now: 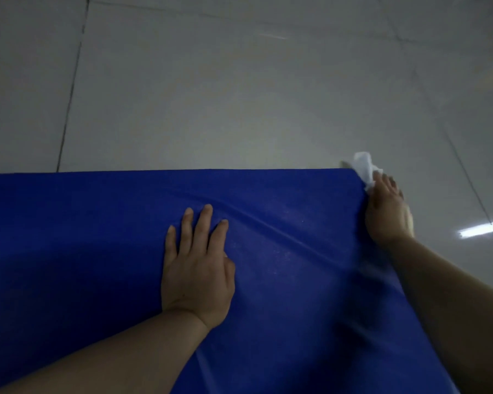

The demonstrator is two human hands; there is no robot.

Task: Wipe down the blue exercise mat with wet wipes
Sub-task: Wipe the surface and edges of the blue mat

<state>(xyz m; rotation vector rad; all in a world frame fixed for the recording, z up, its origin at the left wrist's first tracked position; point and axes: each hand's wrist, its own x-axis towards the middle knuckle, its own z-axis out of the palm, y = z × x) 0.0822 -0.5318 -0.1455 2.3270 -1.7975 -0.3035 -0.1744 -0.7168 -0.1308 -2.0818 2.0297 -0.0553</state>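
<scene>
The blue exercise mat (97, 237) lies spread on the grey tiled floor (211, 95), rippled in diagonal folds. The left hand (197, 268) presses flat on it, fingers spread open. At the mat's far right corner, the right hand (387, 214) clutches a crumpled white wet wipe (363, 166). No writing shows anywhere.

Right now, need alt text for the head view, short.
A person's right hand presses a crumpled white wet wipe at the far right corner of a blue exercise mat, while the left hand lies flat on the mat. Grey tiled floor lies beyond.
</scene>
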